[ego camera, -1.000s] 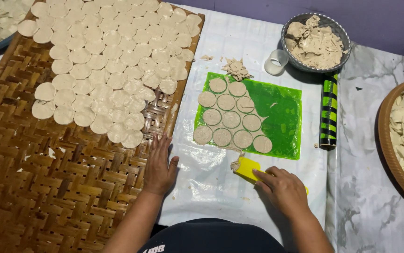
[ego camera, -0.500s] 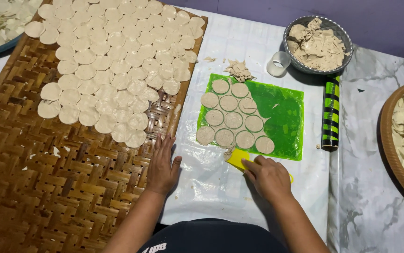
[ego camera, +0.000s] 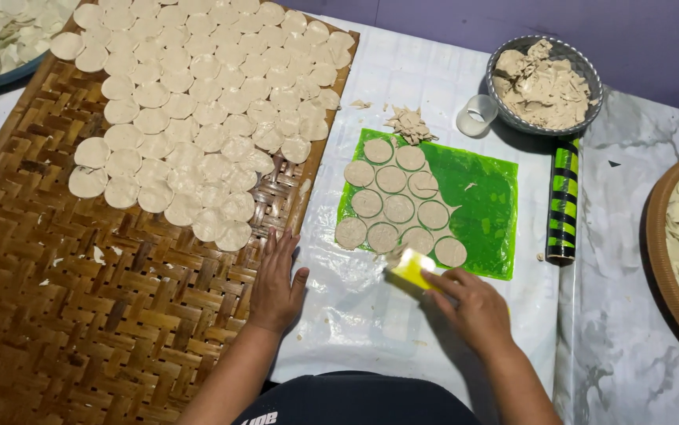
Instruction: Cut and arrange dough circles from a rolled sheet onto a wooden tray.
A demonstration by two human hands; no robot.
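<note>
The right hand [ego camera: 477,308] reaches forward from the lower right, back up, wrist nearly straight. Its fingers [ego camera: 443,282] curl together and pinch a yellow scraper [ego camera: 412,267], which juts out past the fingertips toward the upper left. The scraper's far edge sits at the near edge of the green sheet [ego camera: 485,205], beside the nearest dough rounds [ego camera: 393,206], which lie in rows just beyond the fingertips.

The left hand [ego camera: 276,285] lies flat, palm down, on the edge of the woven tray [ego camera: 79,330], forearm coming up from below. Its fingers [ego camera: 276,248] are straight and close together, pointing away, thumb slightly out over the white cover [ego camera: 355,307]. Just ahead of these fingertips the tray's laid-out discs [ego camera: 197,102] begin.
</note>
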